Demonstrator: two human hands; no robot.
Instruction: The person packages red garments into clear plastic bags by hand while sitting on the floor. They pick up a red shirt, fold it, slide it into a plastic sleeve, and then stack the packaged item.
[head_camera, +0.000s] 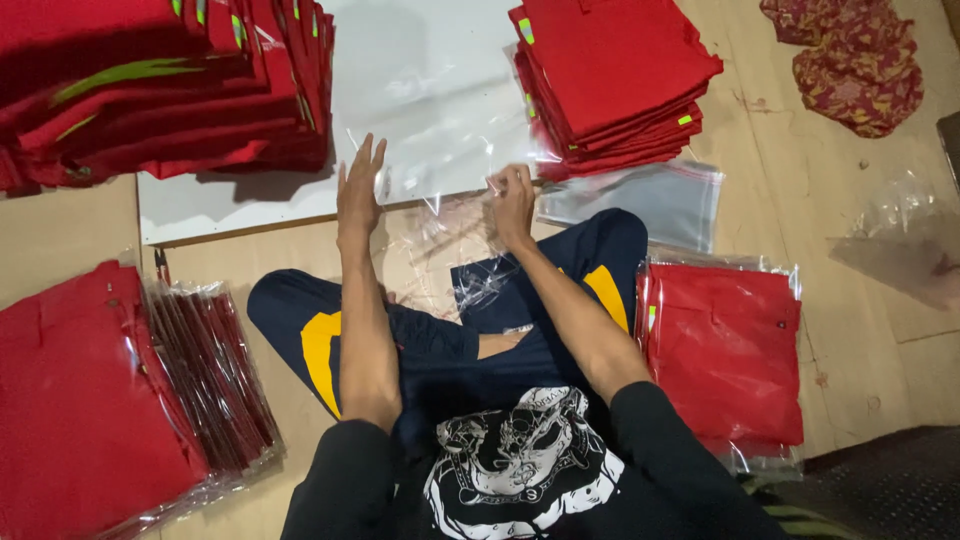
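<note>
Likely garment-packing workshop: bagged red garments (725, 355) (stacked)

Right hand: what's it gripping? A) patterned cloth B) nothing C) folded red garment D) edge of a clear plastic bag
D: the right hand pinches the edge of the clear plastic bag over the lap, while the left hand rests open and flat beside it.

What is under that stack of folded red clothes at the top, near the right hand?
The folded red stack rests partly on a white sheet and overlaps a pile of clear plastic bags. What lies beneath its middle is covered, so it cannot be seen.
</note>
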